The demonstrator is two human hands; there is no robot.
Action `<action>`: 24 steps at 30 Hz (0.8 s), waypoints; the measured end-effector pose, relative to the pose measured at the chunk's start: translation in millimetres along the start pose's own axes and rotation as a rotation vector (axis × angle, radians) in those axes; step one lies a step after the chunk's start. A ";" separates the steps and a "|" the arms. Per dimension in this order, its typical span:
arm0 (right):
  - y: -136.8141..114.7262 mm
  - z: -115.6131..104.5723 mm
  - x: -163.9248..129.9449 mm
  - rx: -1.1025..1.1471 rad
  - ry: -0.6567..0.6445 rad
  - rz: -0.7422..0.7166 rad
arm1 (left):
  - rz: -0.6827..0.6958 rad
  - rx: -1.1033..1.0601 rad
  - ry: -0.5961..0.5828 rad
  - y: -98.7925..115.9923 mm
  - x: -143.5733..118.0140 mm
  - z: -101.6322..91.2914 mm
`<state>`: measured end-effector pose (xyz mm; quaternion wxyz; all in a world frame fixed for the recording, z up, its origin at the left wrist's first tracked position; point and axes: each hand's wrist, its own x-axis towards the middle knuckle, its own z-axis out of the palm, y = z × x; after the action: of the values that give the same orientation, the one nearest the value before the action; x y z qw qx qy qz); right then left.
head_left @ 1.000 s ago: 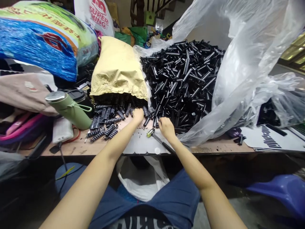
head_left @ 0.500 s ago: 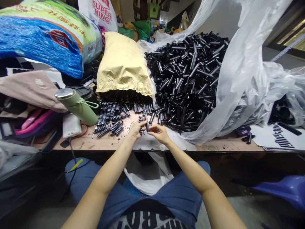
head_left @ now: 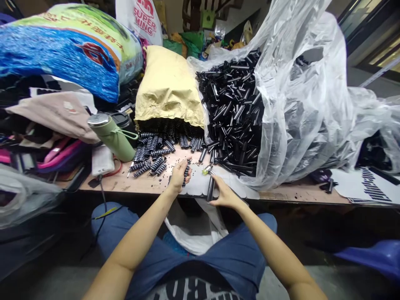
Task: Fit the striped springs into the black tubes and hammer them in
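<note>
My left hand [head_left: 178, 177] is closed around a black studded cylinder [head_left: 186, 173] with pale spots, held near the table's front edge. To its right, my right hand [head_left: 226, 192] pinches a smooth black tube [head_left: 211, 188] between thumb and fingers, over the front edge. Just beyond the tube is a small yellow-green piece with a shiny metal part [head_left: 206, 170]; whether it touches the tube I cannot tell. More studded cylinders [head_left: 150, 152] lie in a heap to the left, spilling from a yellow sack [head_left: 170, 83]. Behind my right hand rises a big pile of black tubes [head_left: 233, 112].
Clear plastic sheeting [head_left: 290, 108] drapes over the pile's right side. A green flask [head_left: 114, 139] and a white power bank [head_left: 102, 160] with a cable stand at left. A white bag [head_left: 193, 237] hangs open below the table edge [head_left: 150, 185], between my knees.
My right hand has drawn away from the left, rightward and nearer me, with the black tube. The plastic sheeting now covers more of the pile. The yellow-green piece has come into sight.
</note>
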<state>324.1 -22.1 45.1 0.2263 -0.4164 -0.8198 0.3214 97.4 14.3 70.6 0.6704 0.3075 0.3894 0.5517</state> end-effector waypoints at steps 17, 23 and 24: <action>-49.3 3.0 53.6 0.161 0.136 -0.234 | -0.157 -0.049 0.089 5.1 -24.1 34.0; -43.1 21.0 57.7 0.153 0.198 -0.122 | -0.253 0.074 0.117 -1.2 -10.3 23.1; -41.2 26.3 58.7 0.132 0.209 -0.101 | -0.257 0.122 0.116 -4.8 -8.7 19.3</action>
<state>252.9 -0.7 62.5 0.3535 -0.3899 -0.7887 0.3177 115.7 5.1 78.0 0.6919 0.2631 0.4964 0.4535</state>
